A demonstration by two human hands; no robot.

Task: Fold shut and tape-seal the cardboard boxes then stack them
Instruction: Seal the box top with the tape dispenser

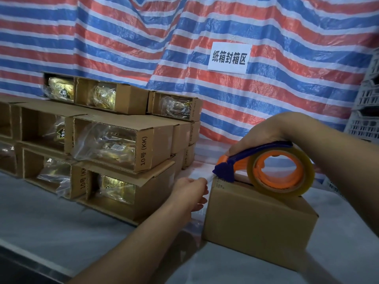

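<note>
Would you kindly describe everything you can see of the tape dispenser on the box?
The tape dispenser is a hand-held plastic one: a dark blue handle arched over the top, a blue cutter head at its left end, and an orange hub holding a roll of clear tape. It stands upright on top of the closed cardboard box, cutter head at the box's far left edge. The right hand grips the handle from above. The left hand rests against the box's left end, just below the cutter.

Right hand curled — left hand flat.
</note>
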